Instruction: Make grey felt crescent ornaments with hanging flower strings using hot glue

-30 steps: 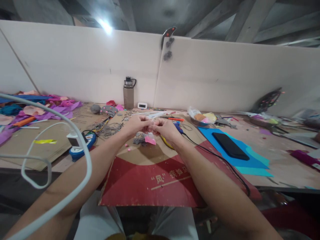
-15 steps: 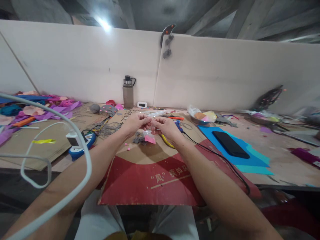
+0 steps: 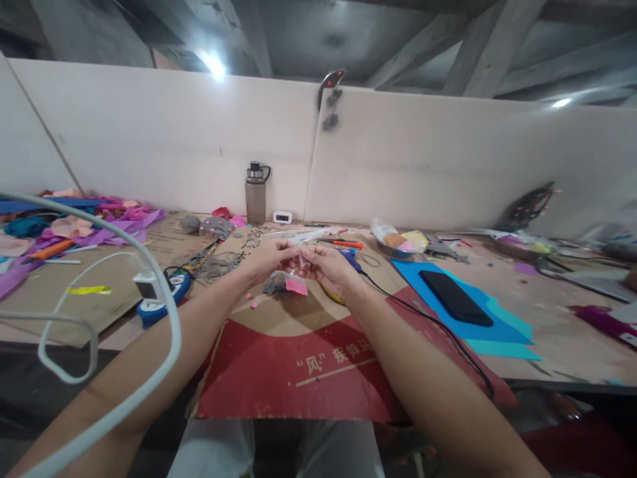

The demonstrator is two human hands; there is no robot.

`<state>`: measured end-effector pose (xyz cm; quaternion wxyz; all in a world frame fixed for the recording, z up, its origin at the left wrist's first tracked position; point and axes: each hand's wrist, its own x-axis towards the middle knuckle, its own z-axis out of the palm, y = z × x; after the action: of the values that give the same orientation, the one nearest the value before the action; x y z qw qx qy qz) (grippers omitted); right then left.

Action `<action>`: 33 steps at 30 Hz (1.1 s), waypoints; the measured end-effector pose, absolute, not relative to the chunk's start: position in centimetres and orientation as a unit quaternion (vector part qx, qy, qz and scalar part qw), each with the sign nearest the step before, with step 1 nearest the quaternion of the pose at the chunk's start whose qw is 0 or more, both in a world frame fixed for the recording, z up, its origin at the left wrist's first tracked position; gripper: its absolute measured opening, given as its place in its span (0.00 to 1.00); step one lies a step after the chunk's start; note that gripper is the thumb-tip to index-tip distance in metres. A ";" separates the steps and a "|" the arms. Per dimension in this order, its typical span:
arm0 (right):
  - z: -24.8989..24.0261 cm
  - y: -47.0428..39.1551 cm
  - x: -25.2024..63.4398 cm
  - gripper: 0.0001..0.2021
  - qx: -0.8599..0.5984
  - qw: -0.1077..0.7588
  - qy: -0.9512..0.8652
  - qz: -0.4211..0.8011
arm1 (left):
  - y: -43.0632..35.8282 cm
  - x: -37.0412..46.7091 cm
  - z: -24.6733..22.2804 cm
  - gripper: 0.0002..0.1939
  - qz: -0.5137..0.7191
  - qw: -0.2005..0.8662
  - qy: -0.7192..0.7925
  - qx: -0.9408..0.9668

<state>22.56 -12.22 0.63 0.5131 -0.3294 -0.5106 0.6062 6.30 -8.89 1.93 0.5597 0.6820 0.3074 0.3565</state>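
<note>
My left hand [image 3: 275, 260] and my right hand [image 3: 326, 267] meet above the middle of a red and tan cardboard sheet [image 3: 279, 372]. The fingers of both are pinched together, thumbs nearly touching. Between them shows a bit of clear plastic [image 3: 302, 261], whose kind I cannot make out. Just below the fingers lie a pink paper piece [image 3: 296, 287] and a grey fuzzy clump [image 3: 275, 285]. A yellow-handled tool [image 3: 332, 296] is partly hidden by my right hand. Small pink bits [image 3: 253, 305] rest left of the clump.
Behind stand a grey bottle [image 3: 255, 199] and a small white clock [image 3: 283, 217]. A black phone [image 3: 455, 297] lies on blue sheets [image 3: 413, 279] at right. A white cable [image 3: 174, 332] loops across the left foreground. Coloured paper scraps [image 3: 74, 226] pile up at far left.
The whole view has tilted up slightly, so the scene sits lower. Both hands stay together, with their fingers shifted a little around the clear plastic.
</note>
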 end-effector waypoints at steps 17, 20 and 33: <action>-0.3 -11.2 21.9 0.05 -0.532 0.524 -0.614 0.255 | -8.9 6.4 1.9 0.08 0.356 0.301 0.428 0.774; -0.4 -11.2 21.9 0.05 -0.502 0.530 -0.628 0.270 | -9.1 6.4 2.3 0.08 0.370 0.281 0.428 0.775; 0.3 -11.3 22.9 0.04 -0.439 0.530 -0.713 0.131 | -9.2 6.5 2.5 0.10 0.375 0.290 0.445 0.760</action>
<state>22.92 -11.31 0.27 0.5303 -0.4389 -0.7134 0.1314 6.46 -9.21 2.51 0.2897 0.7601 0.4448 0.3748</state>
